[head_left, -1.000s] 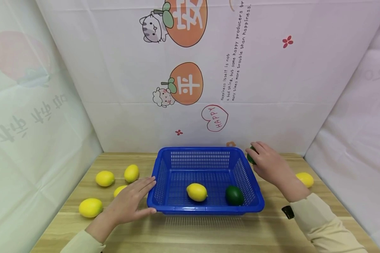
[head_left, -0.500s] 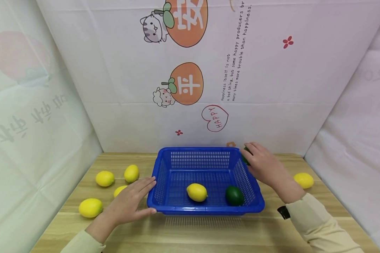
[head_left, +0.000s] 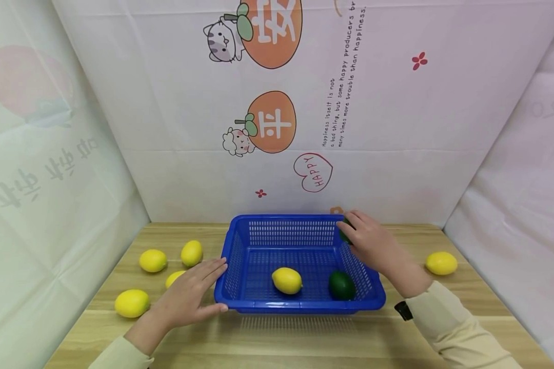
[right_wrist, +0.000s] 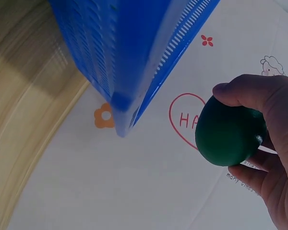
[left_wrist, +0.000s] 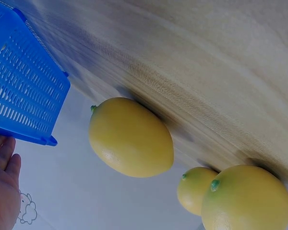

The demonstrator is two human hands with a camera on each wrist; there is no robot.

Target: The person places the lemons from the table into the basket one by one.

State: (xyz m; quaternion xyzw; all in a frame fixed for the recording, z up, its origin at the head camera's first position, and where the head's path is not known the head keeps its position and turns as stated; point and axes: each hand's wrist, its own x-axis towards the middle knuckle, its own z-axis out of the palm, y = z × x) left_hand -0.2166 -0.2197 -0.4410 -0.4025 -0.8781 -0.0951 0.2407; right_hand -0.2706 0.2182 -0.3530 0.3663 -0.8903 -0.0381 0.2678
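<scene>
My right hand holds a dark green avocado above the back right corner of the blue basket. In the right wrist view the thumb and fingers pinch it from opposite sides; in the head view the hand hides much of it. Extended fingers of my left hand rest against the basket's left rim, thumb at the front corner. Inside the basket lie a yellow lemon and, right of it, another dark green avocado.
Several lemons lie left of the basket, among them a front one and a rear one; my left hand partly covers another lemon. A further lemon sits at the far right. Printed cloth hangs behind the wooden table.
My right hand has moved left with the avocado, from outside the basket's right rim to over its back right corner. The left hand has stayed on the rim.
</scene>
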